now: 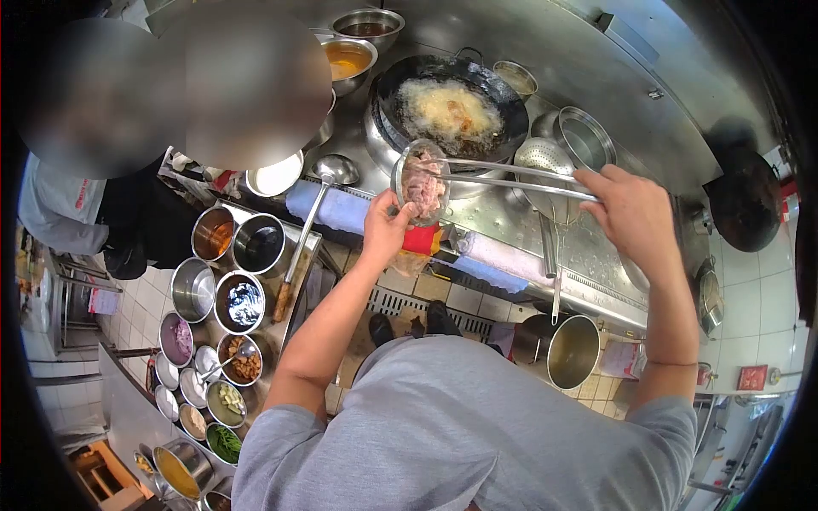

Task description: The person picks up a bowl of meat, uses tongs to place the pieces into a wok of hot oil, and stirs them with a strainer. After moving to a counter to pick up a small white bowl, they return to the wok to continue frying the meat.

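My left hand (388, 223) grips the rim of a clear bowl (397, 180), which is tilted beside the wok. Pieces of raw meat (423, 183) lie in the bowl. My right hand (626, 204) is closed round long metal tongs (520, 174), whose tips reach into the bowl at the meat. Just beyond the bowl, a black wok (514, 111) holds bubbling oil (443, 106) with browned food in its middle.
A perforated skimmer (545, 157) and a metal bowl (586, 136) lie right of the wok. A ladle (336, 169) rests left. Pots of ingredients (241, 302) stand at lower left. Another person (64, 200) stands at upper left. A pot (573, 352) is at lower right.
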The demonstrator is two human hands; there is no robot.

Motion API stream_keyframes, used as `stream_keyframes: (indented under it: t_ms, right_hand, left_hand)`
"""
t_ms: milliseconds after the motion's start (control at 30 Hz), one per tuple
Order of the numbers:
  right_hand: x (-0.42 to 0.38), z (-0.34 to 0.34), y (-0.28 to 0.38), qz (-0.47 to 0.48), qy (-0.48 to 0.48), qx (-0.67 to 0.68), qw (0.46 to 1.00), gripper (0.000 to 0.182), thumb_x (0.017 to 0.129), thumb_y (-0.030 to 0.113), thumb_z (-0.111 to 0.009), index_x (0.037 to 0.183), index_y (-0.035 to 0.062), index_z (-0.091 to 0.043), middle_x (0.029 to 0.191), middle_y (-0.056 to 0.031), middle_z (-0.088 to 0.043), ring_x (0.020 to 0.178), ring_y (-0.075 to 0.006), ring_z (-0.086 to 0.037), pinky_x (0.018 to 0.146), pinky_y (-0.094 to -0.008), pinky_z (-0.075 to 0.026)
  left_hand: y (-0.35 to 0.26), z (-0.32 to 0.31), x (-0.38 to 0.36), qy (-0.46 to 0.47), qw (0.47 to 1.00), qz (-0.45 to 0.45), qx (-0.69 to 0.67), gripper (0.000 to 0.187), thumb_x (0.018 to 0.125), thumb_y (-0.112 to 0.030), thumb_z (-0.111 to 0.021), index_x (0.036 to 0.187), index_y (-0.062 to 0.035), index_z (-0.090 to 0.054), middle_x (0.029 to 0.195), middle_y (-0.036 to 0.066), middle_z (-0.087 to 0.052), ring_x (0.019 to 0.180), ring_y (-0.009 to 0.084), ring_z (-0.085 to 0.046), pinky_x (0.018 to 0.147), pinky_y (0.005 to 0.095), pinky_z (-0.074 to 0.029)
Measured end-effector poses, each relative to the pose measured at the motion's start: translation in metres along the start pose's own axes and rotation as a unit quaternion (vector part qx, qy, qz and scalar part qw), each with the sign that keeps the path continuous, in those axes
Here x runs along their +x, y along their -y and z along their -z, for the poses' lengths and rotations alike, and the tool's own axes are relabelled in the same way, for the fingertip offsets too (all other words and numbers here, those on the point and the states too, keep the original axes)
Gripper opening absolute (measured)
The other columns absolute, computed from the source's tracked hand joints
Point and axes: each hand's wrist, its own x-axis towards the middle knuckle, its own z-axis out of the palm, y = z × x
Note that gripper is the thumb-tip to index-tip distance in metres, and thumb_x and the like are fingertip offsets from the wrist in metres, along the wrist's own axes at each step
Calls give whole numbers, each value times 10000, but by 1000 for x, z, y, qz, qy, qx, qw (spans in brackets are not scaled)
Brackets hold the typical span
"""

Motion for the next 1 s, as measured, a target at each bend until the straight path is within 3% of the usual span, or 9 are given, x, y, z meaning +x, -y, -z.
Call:
stream_keyframes:
  t_ms: [133,233,333,533,633,767,1000]
  right_hand:
    - [-8,24,-10,-22,-18,0,1000,296,741,227,-647,1028,172,-600,784,-54,-569,701,-277,-580,591,-388,-448]
    - [-13,32,-14,-43,-45,21,998,320,729,213,-656,1040,162,-602,796,-62,-570,716,-286,-576,599,-392,-440]
    - [-13,33,-14,-48,-32,39,998,341,726,221,-662,1056,165,-597,806,-66,-567,724,-284,-578,605,-386,-446]
    - [-2,7,1,7,-3,8,1000,329,740,241,-665,1053,169,-591,818,-66,-562,734,-272,-591,605,-382,-459]
    - [2,6,1,6,7,-14,1000,266,755,251,-649,1000,162,-594,789,-59,-563,720,-268,-594,594,-385,-458]
    - [-4,20,-1,-9,3,-3,1000,250,759,237,-634,998,175,-597,766,-54,-560,716,-272,-587,589,-388,-449]
    - [-20,41,-16,-100,-69,77,990,291,757,198,-634,1045,168,-611,812,-69,-601,744,-281,-585,634,-365,-452]
  left_hand:
    - [5,8,-1,6,999,49,5,201,871,-110,-593,783,-48,-423,959,40,-561,787,119,-585,582,258,-550]
    - [9,13,-1,2,997,79,-15,200,872,-112,-592,776,-51,-428,944,38,-559,768,109,-579,592,262,-548]
    - [12,11,0,-11,997,54,-48,225,838,-86,-617,770,-1,-420,967,75,-475,726,139,-577,536,256,-551]
    - [-6,6,-5,2,1000,-16,-9,226,833,-89,-625,778,3,-426,973,75,-476,748,134,-574,545,256,-556]
    - [-4,8,-4,23,999,4,48,160,872,-107,-589,794,-42,-466,1052,22,-546,816,112,-580,586,243,-543]
    - [5,13,-1,20,999,22,37,165,873,-109,-589,791,-45,-461,1032,29,-552,794,111,-580,583,249,-544]
    - [-3,20,7,8,988,102,-117,168,882,-135,-582,806,-90,-440,844,5,-545,673,95,-560,583,249,-528]
